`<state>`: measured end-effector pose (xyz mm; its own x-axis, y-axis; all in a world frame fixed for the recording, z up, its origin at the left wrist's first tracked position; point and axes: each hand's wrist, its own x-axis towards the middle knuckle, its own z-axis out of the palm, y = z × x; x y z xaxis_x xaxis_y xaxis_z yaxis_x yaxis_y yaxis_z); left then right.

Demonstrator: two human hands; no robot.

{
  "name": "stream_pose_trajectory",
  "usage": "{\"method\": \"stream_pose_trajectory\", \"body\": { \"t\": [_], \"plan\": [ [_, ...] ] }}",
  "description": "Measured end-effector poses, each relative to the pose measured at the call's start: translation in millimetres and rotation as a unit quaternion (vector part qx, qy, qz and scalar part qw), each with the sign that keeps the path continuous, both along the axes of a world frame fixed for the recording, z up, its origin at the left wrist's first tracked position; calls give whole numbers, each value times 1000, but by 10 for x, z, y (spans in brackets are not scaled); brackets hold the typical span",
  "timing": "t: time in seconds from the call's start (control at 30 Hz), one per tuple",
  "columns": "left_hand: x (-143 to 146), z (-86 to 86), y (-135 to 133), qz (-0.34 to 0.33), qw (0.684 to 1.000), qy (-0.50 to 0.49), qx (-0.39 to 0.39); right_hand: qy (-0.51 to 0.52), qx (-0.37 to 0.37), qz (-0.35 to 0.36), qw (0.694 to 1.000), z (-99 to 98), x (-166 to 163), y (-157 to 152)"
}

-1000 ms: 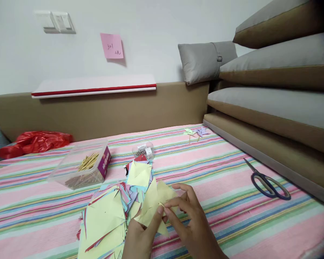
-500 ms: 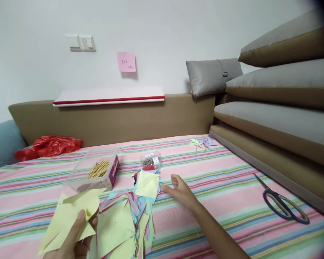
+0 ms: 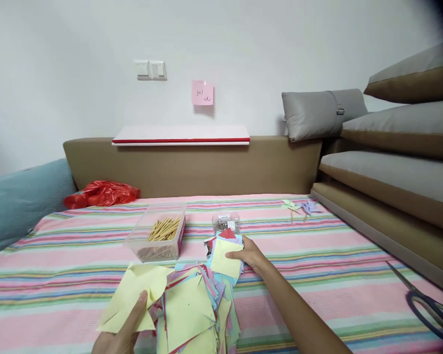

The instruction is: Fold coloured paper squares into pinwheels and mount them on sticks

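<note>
My left hand is closed on a yellow paper square with slits cut in from its corners; its thumb presses on top. To its right lies a large pile of coloured paper squares, yellow uppermost, with pink, blue and purple edges fanned out. Beyond that pile, my right hand grips a smaller stack of paper squares, the thumb on the yellow top sheet and the fingers at the right edge, partly hidden. Right behind this stack stands a clear container of small metal pieces.
A clear plastic box of wooden sticks stands left of centre. Scissors lie at the right. Two paper pinwheels rest near the stacked cushions. A red plastic bag sits at the back left.
My right hand has moved onto the smaller stack and closed on its right edge; before, it was open beside it. The view has turned left. My left hand still holds the yellow paper.
</note>
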<state>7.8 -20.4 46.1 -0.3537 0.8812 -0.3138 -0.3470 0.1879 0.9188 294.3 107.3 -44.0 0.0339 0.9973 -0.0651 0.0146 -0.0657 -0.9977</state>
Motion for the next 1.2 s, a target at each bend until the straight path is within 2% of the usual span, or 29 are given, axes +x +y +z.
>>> {"method": "stream_pose_trajectory", "body": {
  "t": [0.1,0.17,0.3,0.4,0.47,0.6,0.67,0.7,0.83,0.97,1.03,1.2],
  "plan": [
    [-13,-18,-19,1,1000,-9,4,-35,-3,52,998,33,-38,-93],
    [-44,-52,-16,-2,1000,-3,-1,-58,13,57,997,68,-53,-171],
    [-123,-157,25,-20,999,6,-30,-123,94,-2,988,196,-165,-370],
    [-184,-243,55,-20,999,-10,-31,-183,185,-41,965,303,-463,-608],
    [-239,-303,69,-10,999,-37,-32,-216,244,3,945,350,-720,-824],
    [-385,-402,91,-33,990,-119,-66,-282,307,149,897,395,-1022,-1275],
    [-446,-420,103,-42,986,-143,-73,-353,298,210,862,395,-1050,-1405],
    [-466,-421,108,-41,985,-147,-75,-375,281,208,859,383,-1060,-1429],
    [-465,-424,102,-13,988,-128,-83,-401,206,80,889,266,-1186,-1302],
    [-396,-475,8,25,990,-109,-90,-425,186,24,885,152,-1333,-1163],
    [-362,-513,-57,44,988,-115,-94,-439,205,40,874,127,-1360,-1193],
    [-305,-558,-149,73,976,-175,-107,-450,265,158,838,136,-1321,-1456]
  ]
}}
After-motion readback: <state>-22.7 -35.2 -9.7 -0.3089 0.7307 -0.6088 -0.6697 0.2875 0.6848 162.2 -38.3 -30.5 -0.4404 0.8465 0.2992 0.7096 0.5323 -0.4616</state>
